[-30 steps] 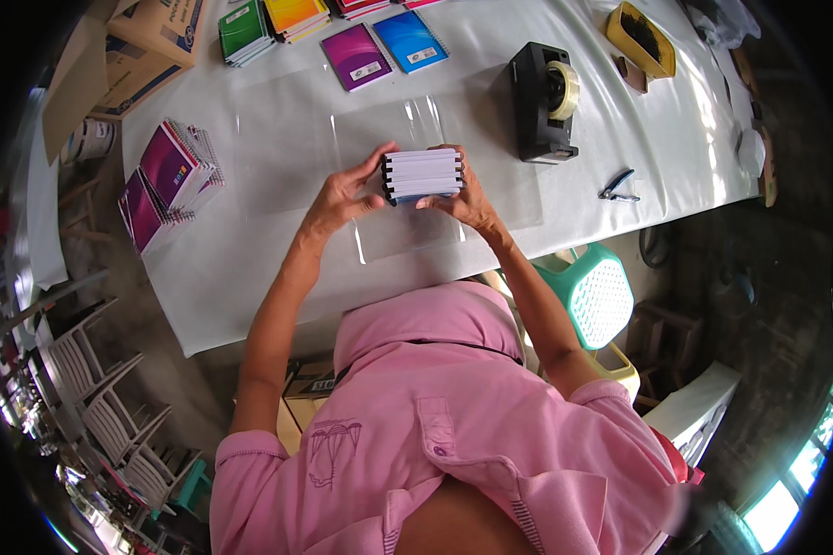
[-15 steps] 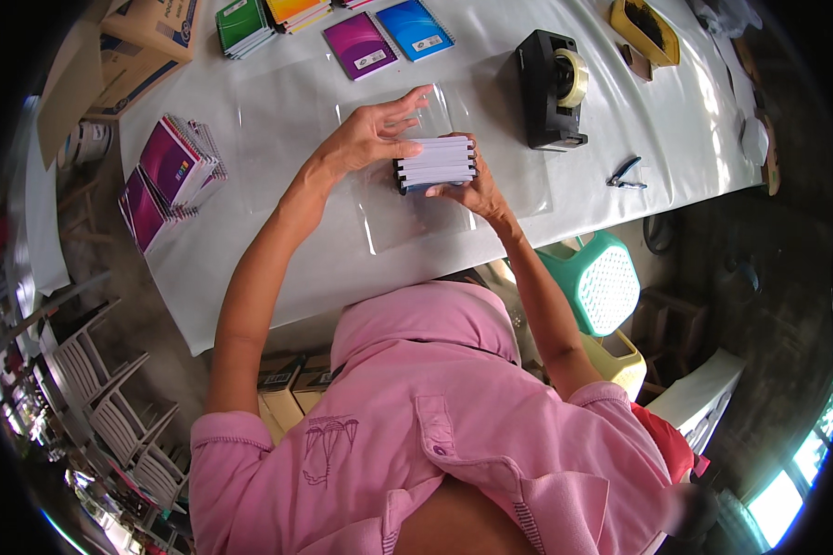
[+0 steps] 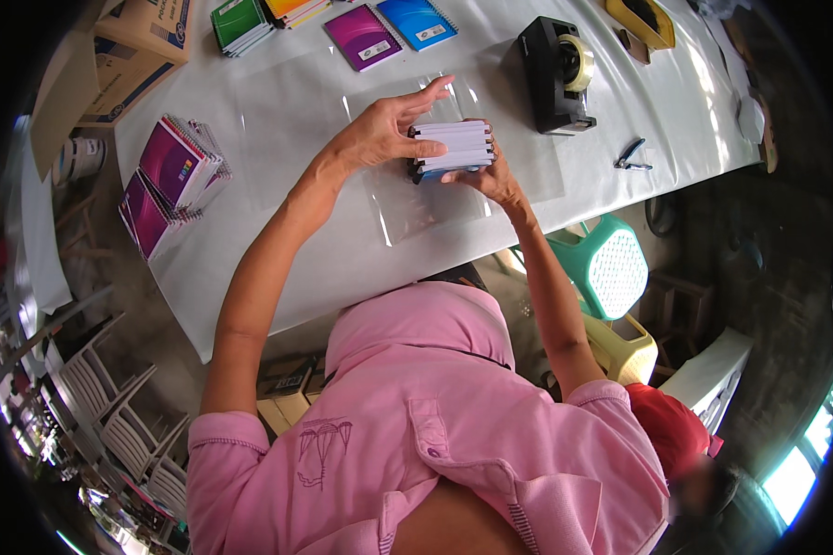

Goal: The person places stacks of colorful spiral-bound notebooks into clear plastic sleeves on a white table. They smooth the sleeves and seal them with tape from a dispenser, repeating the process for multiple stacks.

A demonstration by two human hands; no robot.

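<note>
A compact stack of small spiral notebooks (image 3: 463,143), white page edges up and a bit of blue cover below, stands just over the table. Gripping its right side is my right hand (image 3: 498,174), thumb at the near face and fingers around the far right corner. My left hand (image 3: 377,132) has its thumb against the stack's left page edges, while its other fingers stretch out past the far side, apart and holding nothing. Under both hands lie clear plastic sheets or bags (image 3: 398,217), spread flat on the grey-white table cover (image 3: 278,268).
Purple notebooks (image 3: 171,166) are piled at left. Green notebooks (image 3: 241,28), an orange one (image 3: 298,9), a purple one (image 3: 365,39) and a blue one (image 3: 418,23) lie at the back. Rightward are a black tape dispenser (image 3: 551,79), cutting pliers (image 3: 631,157) and a yellow tray (image 3: 652,23).
Both hands and the notebook stack have shifted slightly right and away from me in the picture. The left thumb reaches a little further over the page edges; the right hand keeps its grip.
</note>
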